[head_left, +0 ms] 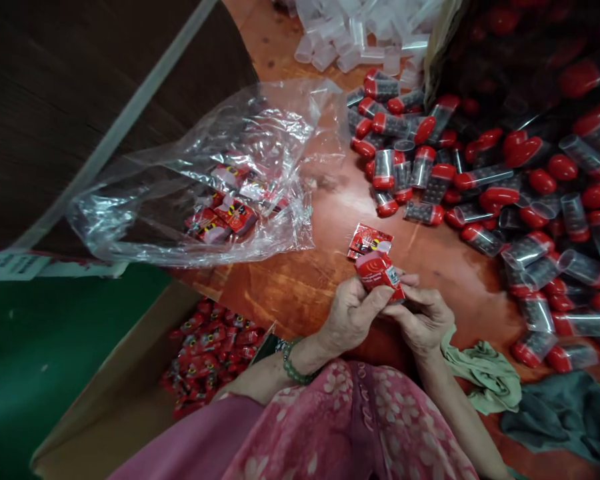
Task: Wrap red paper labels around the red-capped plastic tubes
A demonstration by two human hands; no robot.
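Both my hands are close to my lap at the table's near edge. A small red printed packet (377, 272) with a white label is pinched between the thumb and fingers of my left hand (353, 312). My right hand (425, 317) has its fingers closed at the packet's lower right corner; its fingertips are partly hidden. Just beyond the held packet lie red printed packets (369, 239) on the table. A clear plastic bag (280, 133), farther left, has several similar red packets (235, 215) in it.
Many clear tubes with red caps (425, 167) are heaped on the right. Frosted tubes (350, 57) lie at the back. A cardboard box (115, 373) at lower left holds many red packets (210, 347). Green cloth (483, 373) and dark cloth (565, 413) lie at lower right.
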